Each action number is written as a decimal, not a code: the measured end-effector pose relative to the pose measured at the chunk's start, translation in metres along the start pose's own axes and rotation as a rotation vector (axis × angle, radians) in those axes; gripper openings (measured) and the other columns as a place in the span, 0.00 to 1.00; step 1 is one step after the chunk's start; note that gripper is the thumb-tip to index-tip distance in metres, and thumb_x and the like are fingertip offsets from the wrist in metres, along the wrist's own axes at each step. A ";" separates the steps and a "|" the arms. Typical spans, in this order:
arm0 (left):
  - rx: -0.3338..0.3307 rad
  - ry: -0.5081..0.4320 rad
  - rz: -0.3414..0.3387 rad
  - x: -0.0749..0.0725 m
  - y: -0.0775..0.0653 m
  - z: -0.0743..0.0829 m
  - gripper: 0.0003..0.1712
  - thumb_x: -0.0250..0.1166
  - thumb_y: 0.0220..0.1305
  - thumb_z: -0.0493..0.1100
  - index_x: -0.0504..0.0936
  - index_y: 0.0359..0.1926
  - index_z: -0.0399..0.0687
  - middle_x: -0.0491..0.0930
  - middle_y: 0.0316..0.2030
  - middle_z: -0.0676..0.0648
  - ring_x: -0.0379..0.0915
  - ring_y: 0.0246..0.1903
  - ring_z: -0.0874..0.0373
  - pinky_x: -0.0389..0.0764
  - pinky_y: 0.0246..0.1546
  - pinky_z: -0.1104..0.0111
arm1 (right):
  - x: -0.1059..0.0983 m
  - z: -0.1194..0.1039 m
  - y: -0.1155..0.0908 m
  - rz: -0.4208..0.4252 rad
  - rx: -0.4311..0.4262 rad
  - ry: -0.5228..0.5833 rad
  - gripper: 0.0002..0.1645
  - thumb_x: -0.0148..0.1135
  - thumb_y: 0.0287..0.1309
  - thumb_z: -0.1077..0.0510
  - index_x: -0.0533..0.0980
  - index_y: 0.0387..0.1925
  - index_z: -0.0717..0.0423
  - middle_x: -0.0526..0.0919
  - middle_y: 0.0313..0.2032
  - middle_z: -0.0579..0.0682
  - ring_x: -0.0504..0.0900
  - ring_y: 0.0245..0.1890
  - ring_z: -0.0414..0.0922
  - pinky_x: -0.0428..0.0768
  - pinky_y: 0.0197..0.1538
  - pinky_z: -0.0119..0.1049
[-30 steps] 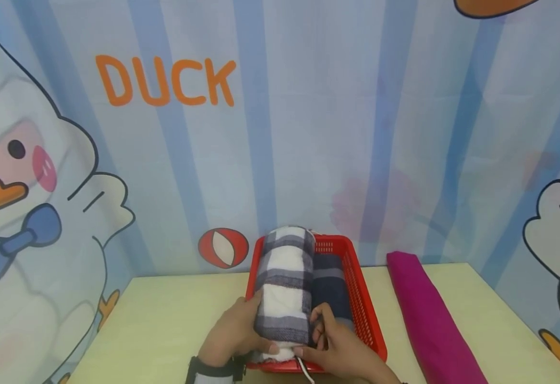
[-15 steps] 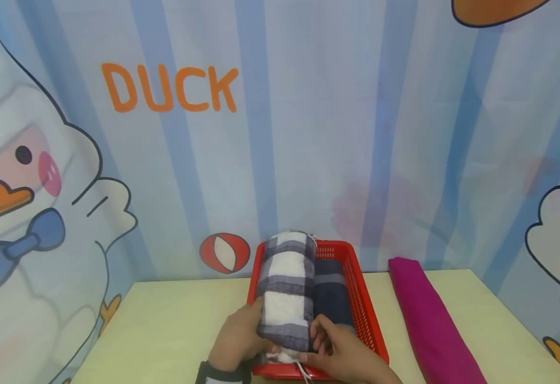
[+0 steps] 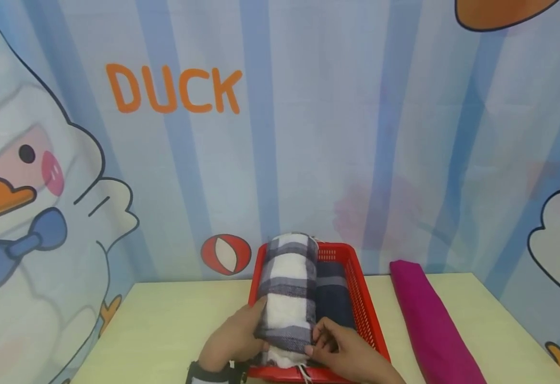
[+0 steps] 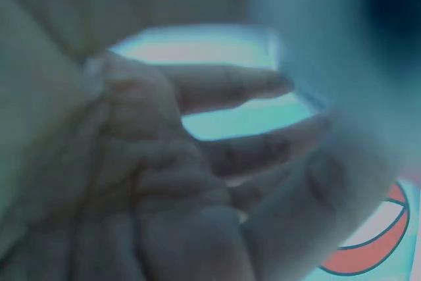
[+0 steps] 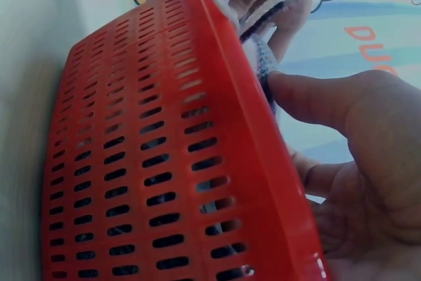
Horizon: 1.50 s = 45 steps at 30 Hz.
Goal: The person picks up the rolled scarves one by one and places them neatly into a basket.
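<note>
A rolled checked blanket (image 3: 287,312), white and dark grey with a fluffy white inner side, lies lengthwise along the left of a red plastic basket (image 3: 368,320). My left hand (image 3: 236,336) holds its near left side, fingers along the flank and thumb at the near end. My right hand (image 3: 344,349) pinches the near right edge of the roll between thumb and fingers; the thumb also shows against the cloth in the right wrist view. White cords (image 3: 304,372) hang from the near end. Beside the roll lies a navy striped cloth (image 3: 333,293). The left wrist view is mostly palm, dark and blurred.
To the right of the basket, a long magenta cloth roll (image 3: 433,320) lies on the pale yellow table (image 3: 174,314). A blue striped curtain (image 3: 309,133) with duck drawings hangs just behind the table. The basket's slotted wall (image 5: 145,129) rises beside my right hand.
My thumbs have shifted slightly apart, off the white end and onto the checked edge. More of the white inner side shows beneath that edge. The head view has tilted a little.
</note>
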<state>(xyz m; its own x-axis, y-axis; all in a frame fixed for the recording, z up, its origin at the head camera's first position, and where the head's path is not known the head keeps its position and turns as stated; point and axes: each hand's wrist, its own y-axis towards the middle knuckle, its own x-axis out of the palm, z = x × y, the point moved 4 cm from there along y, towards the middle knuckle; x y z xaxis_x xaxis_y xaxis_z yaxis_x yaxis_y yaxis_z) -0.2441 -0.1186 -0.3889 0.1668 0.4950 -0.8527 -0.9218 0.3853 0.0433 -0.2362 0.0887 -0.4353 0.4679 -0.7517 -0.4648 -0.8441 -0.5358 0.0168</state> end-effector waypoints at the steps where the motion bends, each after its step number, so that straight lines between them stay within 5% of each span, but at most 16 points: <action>1: 0.005 0.002 -0.004 -0.001 0.000 0.000 0.47 0.71 0.48 0.41 0.58 0.67 0.38 0.72 0.49 0.34 0.67 0.48 0.43 0.71 0.50 0.44 | 0.000 0.000 0.000 0.004 0.004 0.006 0.15 0.57 0.63 0.47 0.69 0.39 0.54 0.78 0.31 0.49 0.76 0.32 0.45 0.76 0.34 0.38; 8: 0.017 0.025 0.106 -0.006 0.005 0.010 0.43 0.60 0.59 0.63 0.64 0.65 0.38 0.72 0.48 0.35 0.69 0.46 0.45 0.76 0.45 0.47 | -0.006 -0.001 -0.002 0.061 -0.018 -0.056 0.16 0.58 0.61 0.45 0.71 0.40 0.52 0.78 0.33 0.48 0.77 0.33 0.44 0.78 0.36 0.38; 12: 0.005 0.066 0.175 -0.006 0.008 0.017 0.38 0.62 0.59 0.60 0.70 0.61 0.39 0.74 0.48 0.37 0.67 0.47 0.45 0.76 0.45 0.47 | -0.012 0.000 -0.005 0.115 -0.010 -0.121 0.18 0.59 0.60 0.42 0.71 0.41 0.50 0.78 0.36 0.47 0.77 0.35 0.42 0.79 0.37 0.39; 19: 0.078 0.079 0.305 -0.009 0.007 0.029 0.29 0.64 0.59 0.54 0.74 0.56 0.39 0.77 0.46 0.39 0.69 0.47 0.47 0.75 0.47 0.49 | -0.031 0.001 -0.011 0.232 0.020 -0.138 0.21 0.61 0.58 0.42 0.72 0.44 0.52 0.79 0.41 0.50 0.78 0.37 0.43 0.80 0.37 0.42; 35: 0.100 -0.016 0.266 0.003 0.011 0.034 0.26 0.63 0.59 0.53 0.75 0.55 0.45 0.79 0.45 0.43 0.75 0.40 0.54 0.80 0.39 0.56 | -0.075 0.007 -0.032 0.487 0.149 -0.177 0.21 0.65 0.55 0.48 0.72 0.47 0.52 0.78 0.45 0.52 0.75 0.45 0.48 0.79 0.47 0.49; 45: 0.085 -0.054 0.189 0.012 0.014 0.046 0.30 0.63 0.59 0.57 0.73 0.59 0.49 0.79 0.47 0.46 0.73 0.41 0.55 0.80 0.38 0.57 | -0.102 0.024 -0.043 0.515 0.179 -0.244 0.28 0.58 0.60 0.43 0.68 0.54 0.57 0.74 0.54 0.59 0.68 0.57 0.58 0.71 0.56 0.58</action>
<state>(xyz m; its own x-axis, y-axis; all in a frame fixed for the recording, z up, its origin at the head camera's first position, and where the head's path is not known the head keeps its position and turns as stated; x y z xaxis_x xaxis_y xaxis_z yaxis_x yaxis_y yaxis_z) -0.2387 -0.0711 -0.3745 0.0142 0.6049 -0.7962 -0.9059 0.3449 0.2458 -0.2543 0.1976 -0.4100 -0.0692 -0.7760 -0.6269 -0.9873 -0.0368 0.1546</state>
